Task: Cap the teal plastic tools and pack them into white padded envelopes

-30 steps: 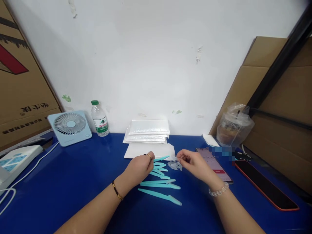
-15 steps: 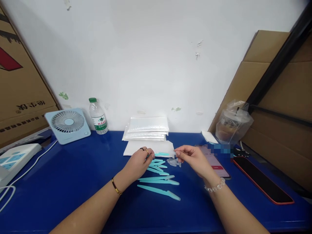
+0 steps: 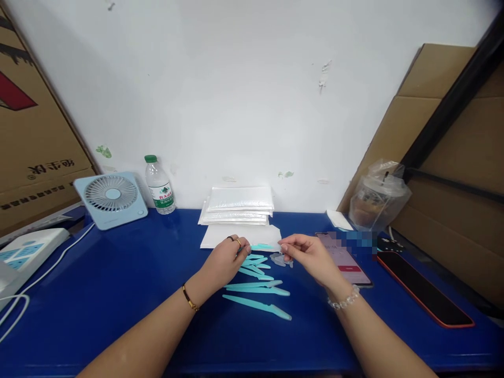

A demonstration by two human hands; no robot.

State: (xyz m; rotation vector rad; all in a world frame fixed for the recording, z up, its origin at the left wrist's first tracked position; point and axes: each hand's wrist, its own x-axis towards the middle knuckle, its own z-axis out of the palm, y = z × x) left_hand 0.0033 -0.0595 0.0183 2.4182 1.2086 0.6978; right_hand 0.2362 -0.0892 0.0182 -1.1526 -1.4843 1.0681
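Observation:
My left hand [image 3: 223, 262] is closed, its fingertips pinching the handle of a teal eyebrow razor [image 3: 262, 246] that points right. My right hand [image 3: 311, 257] is also closed in a pinch at the blade end, on a small clear blade cap [image 3: 277, 248]. Whether the cap touches the blade is too small to tell. Under the hands lies a little heap of translucent caps [image 3: 282, 260]. Several more teal razors [image 3: 255, 304] are spread on the blue table, some partly hidden behind my left hand.
White padded mailers [image 3: 240, 199] are stacked by the wall, one lying in front. A fan [image 3: 112, 199] and water bottle [image 3: 160, 189] stand left, near a power strip [image 3: 31, 257]. Two phones [image 3: 425, 289] and a bagged drink cup [image 3: 376, 197] are on the right.
My right hand has moved slightly left, bringing the cap nearer to the razor's blade end. My left hand keeps its grip. The whole view has shifted slightly.

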